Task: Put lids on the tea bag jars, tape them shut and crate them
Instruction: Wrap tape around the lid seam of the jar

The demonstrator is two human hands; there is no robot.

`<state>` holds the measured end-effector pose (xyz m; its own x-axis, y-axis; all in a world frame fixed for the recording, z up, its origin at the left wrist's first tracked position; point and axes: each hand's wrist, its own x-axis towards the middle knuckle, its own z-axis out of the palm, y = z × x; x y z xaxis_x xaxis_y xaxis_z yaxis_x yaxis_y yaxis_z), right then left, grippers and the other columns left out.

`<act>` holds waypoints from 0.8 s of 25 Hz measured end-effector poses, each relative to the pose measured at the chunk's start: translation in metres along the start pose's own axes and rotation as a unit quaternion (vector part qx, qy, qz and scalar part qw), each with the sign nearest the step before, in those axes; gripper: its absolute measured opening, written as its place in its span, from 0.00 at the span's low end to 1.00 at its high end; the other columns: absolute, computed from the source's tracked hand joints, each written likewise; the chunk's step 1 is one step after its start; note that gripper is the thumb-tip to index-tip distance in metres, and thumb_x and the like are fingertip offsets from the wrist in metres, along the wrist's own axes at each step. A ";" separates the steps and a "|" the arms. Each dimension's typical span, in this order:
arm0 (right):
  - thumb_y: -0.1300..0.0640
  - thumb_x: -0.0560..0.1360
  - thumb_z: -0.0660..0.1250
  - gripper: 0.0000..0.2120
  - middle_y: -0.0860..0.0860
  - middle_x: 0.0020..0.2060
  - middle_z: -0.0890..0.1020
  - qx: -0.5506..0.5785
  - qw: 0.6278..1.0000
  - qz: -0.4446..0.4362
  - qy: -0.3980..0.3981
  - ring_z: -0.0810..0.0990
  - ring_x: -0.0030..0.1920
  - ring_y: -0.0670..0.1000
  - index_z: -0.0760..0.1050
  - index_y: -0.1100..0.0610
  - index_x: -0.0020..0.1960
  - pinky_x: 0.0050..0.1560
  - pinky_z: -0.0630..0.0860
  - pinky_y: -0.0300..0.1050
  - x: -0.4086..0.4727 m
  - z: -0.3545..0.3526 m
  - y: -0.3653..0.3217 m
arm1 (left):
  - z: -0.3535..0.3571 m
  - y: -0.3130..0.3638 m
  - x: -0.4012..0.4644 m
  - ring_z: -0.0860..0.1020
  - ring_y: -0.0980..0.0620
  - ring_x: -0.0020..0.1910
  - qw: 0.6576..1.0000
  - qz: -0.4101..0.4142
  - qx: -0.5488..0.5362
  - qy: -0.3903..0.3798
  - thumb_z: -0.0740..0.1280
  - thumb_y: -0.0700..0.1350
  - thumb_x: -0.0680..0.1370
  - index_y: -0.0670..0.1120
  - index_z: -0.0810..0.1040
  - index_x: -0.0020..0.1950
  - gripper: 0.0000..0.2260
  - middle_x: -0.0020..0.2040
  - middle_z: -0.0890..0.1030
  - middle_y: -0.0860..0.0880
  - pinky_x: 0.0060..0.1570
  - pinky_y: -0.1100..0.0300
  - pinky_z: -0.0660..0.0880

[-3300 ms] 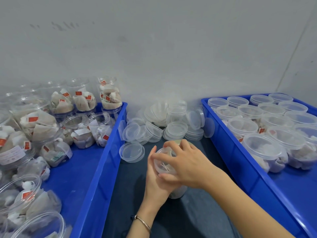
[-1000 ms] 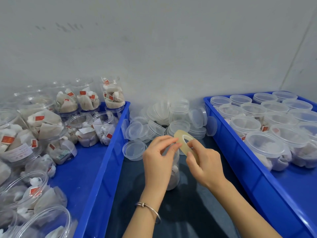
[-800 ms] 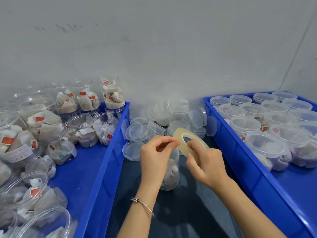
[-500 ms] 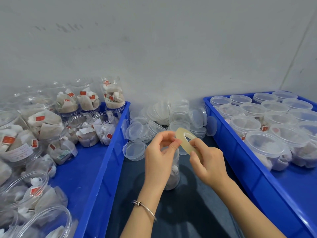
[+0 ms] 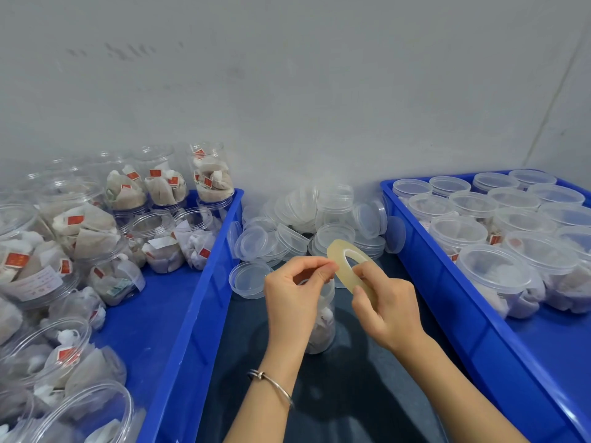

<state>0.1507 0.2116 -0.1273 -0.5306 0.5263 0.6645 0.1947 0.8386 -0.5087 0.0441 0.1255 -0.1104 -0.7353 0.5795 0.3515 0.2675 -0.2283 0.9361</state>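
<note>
Two hands (image 5: 295,294) (one tape roll (image 5: 350,265))

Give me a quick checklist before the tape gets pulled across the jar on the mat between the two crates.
1. Tape roll in hand: ok, the right hand grips it.
2. Tape end found: cannot tell; the left hand pinches at the roll's edge, but no loose strip shows.
3. Jar upright on the dark mat: ok, standing behind the left hand.
4. Lid on that jar: cannot tell, both hands hide its top.
5. Jar steadied: not ok, neither hand holds it.
6. Room in the right crate: ok, bare floor shows near the front.
</note>
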 end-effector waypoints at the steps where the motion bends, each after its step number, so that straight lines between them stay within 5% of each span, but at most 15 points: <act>1: 0.50 0.69 0.55 0.19 0.46 0.25 0.66 0.000 1.000 -0.004 -0.003 0.66 0.23 0.54 0.76 0.64 0.40 0.25 0.64 0.47 0.000 -0.001 0.000 | 0.000 0.001 0.002 0.82 0.56 0.37 1.000 -0.003 0.005 -0.012 0.73 0.37 0.73 0.50 0.82 0.39 0.08 0.35 0.84 0.52 0.42 0.66 0.77; 9: 0.45 0.69 0.49 0.26 0.50 0.25 0.68 -0.037 0.998 0.051 0.009 0.69 0.25 0.56 0.76 0.64 0.45 0.30 0.66 0.49 0.005 0.007 0.004 | 0.002 0.002 -0.001 0.79 0.59 0.40 0.987 0.006 0.099 -0.126 0.64 0.39 0.80 0.50 0.75 0.43 0.08 0.39 0.80 0.53 0.46 0.64 0.77; 12: 0.44 0.69 0.49 0.27 0.50 0.25 0.69 -0.036 0.998 0.057 0.001 0.71 0.26 0.57 0.77 0.64 0.45 0.30 0.66 0.49 0.004 0.007 0.003 | -0.001 0.001 -0.002 0.79 0.58 0.47 0.993 0.003 0.058 -0.104 0.67 0.43 0.78 0.51 0.73 0.50 0.05 0.46 0.80 0.53 0.48 0.62 0.77; 15: 0.45 0.69 0.50 0.26 0.49 0.25 0.68 -0.030 0.998 0.053 0.000 0.70 0.25 0.58 0.77 0.64 0.44 0.29 0.67 0.50 0.001 0.005 0.002 | -0.006 0.001 0.004 0.80 0.59 0.48 0.993 -0.008 0.003 -0.120 0.74 0.41 0.73 0.53 0.74 0.56 0.16 0.49 0.80 0.53 0.45 0.68 0.76; 20: 0.46 0.69 0.52 0.23 0.47 0.24 0.66 -0.025 0.999 0.030 -0.012 0.66 0.24 0.53 0.76 0.64 0.43 0.28 0.63 0.45 0.000 0.001 -0.001 | -0.006 0.003 0.005 0.81 0.59 0.42 0.990 0.073 0.098 -0.074 0.75 0.37 0.71 0.49 0.82 0.43 0.07 0.43 0.82 0.53 0.45 0.69 0.76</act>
<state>0.1497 0.2106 -0.1272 -0.5369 0.5727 0.6195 0.2680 0.8121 -0.5184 0.0371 0.1231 -0.1061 -0.5835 0.6636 0.4680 0.4911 -0.1707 0.8542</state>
